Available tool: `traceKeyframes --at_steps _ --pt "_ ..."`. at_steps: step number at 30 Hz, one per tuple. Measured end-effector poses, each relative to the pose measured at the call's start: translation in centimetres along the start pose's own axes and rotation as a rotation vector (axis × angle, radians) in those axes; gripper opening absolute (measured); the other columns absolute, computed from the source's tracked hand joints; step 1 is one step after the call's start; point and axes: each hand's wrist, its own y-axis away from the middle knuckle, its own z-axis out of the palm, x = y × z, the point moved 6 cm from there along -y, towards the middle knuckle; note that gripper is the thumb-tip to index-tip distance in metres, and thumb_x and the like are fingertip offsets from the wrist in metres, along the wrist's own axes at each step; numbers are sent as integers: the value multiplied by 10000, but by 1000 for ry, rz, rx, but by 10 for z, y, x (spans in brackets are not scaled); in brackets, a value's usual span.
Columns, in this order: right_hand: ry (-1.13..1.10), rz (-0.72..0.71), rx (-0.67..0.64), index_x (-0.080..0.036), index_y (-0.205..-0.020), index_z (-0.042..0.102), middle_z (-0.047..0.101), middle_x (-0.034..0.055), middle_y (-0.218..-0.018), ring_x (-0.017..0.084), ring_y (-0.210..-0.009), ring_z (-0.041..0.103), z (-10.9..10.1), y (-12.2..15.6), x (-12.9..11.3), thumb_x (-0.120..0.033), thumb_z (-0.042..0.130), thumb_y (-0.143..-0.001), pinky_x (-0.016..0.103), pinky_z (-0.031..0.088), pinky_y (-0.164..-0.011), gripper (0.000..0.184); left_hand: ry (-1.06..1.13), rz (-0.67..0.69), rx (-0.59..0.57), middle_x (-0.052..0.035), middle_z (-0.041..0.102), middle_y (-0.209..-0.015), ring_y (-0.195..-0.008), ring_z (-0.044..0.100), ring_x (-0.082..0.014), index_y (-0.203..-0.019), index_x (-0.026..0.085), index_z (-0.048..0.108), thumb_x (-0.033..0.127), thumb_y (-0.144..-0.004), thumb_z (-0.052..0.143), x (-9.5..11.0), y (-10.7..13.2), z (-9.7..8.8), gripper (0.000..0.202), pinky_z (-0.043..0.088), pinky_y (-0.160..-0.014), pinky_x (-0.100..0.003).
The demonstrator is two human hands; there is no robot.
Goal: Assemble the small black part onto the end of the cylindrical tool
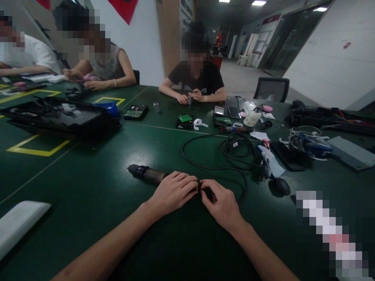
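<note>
An electric screwdriver (150,175) lies on the green table with its black tip pointing left. My left hand (177,191) is wrapped over its rear part, hiding it. At the screwdriver's right end, my right hand (219,201) pinches the dark end of a black cable (211,168). The fingertips of both hands almost meet there. Whether the cable end sits in the screwdriver or only touches it, I cannot tell. From near my right hand the cable runs to a loose coil further back on the table.
Black trays (58,117) stand at the left, hard drives (185,120) further back. Right of the cable lie a black phone-like slab (287,156), a bundled blue tool (312,144) and a grey plate (351,152). A co-worker (196,74) sits opposite; two more people sit left.
</note>
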Motion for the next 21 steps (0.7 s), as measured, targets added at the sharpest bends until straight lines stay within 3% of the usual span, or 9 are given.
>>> traceKeyframes --at_steps 3,17,21 --pt "-4 -12 13 -271 -1092 647 725 16 -1192 184 -858 718 -1 0 -2 -225 583 -986 291 547 -715 133 23 20 -21 -29 690 -1311 -1179 644 -223 -1231 235 612 312 -1039 544 2 0 -1 218 468 -965 -399" --pt "5 -2 -11 -268 -1096 632 707 9 -1232 167 -820 708 -1 0 -1 -228 586 -997 296 545 -706 117 14 -22 4 -32 711 -1244 -1135 661 -202 -1155 202 616 321 -1067 530 0 0 -2 171 482 -974 -380" --pt "-1 -11 -3 -264 -1096 638 714 21 -1217 170 -815 711 -2 -1 -2 -230 589 -990 292 548 -701 121 33 -5 -20 -27 705 -1258 -1157 652 -216 -1204 219 614 326 -1038 566 1 1 -2 203 482 -987 -398"
